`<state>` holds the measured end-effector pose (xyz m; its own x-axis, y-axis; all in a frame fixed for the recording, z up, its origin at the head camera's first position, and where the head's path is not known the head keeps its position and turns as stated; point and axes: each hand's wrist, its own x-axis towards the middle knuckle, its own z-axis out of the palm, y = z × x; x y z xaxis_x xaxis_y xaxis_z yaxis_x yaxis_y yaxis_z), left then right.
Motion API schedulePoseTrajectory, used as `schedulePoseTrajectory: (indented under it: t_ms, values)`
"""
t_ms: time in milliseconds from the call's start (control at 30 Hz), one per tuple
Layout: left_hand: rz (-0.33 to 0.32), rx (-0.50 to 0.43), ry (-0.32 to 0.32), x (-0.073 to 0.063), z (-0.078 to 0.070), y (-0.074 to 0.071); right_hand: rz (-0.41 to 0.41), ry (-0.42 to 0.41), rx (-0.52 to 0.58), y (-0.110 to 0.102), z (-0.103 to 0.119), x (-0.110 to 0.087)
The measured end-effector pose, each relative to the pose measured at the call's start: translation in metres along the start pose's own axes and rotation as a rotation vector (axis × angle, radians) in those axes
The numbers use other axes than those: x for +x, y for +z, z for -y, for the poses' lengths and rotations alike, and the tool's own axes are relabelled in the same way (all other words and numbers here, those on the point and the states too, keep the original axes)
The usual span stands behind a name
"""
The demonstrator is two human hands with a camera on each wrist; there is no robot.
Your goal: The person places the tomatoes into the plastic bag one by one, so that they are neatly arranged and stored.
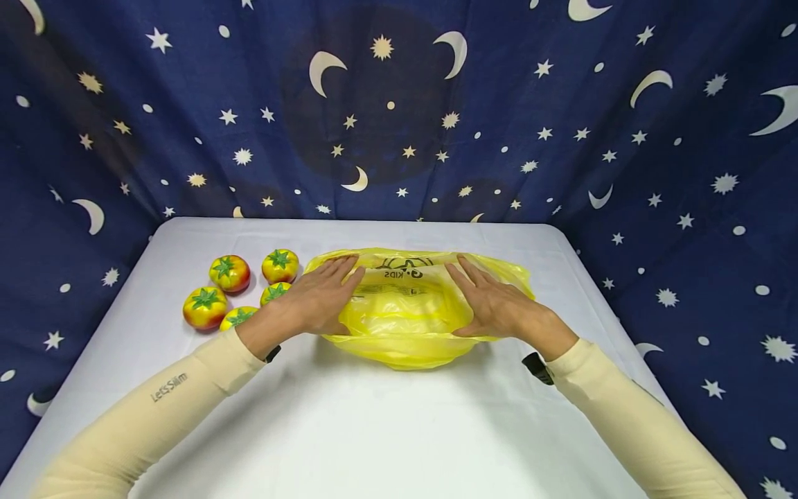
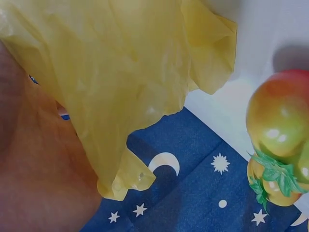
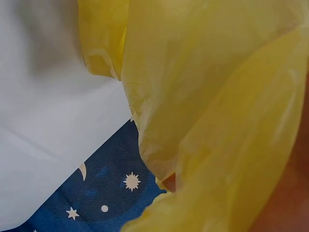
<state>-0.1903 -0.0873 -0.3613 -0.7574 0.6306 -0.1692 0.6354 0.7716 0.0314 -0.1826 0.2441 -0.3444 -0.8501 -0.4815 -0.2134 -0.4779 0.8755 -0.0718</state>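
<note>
Grip wide, both: left hand [image 1: 325, 296], right hand [image 1: 500, 303] spread against one yellow bag [image 1: 404, 305]; five red-yellow fruits [image 1: 232, 276] visible.

Both hands [image 1: 325, 294] [image 1: 497, 303] outstretched, apart

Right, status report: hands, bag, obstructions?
Left hand, right hand straight-fingered at opposite sides of bag. Bag mouth spread open. Fruits outside, left; nothing visibly blocking.

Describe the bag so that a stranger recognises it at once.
On the white table, find the left hand and right hand. The bag spreads between them, touching both. Unlike the round fruits beside it, it is thin yellow plastic with dark print.
</note>
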Motion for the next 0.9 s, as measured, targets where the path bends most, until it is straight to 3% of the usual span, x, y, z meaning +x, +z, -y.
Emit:
schedulePoseTrajectory:
  t_ms: [533, 900]
  values:
    - [-0.010, -0.036, -0.007, -0.006, 0.003, 0.003, 0.051, 0.007, -0.016, 0.001, 0.006, -0.004]
    - [0.051, -0.094, -0.028, -0.012, 0.003, 0.008, 0.092, -0.016, -0.008, 0.008, 0.009, -0.008]
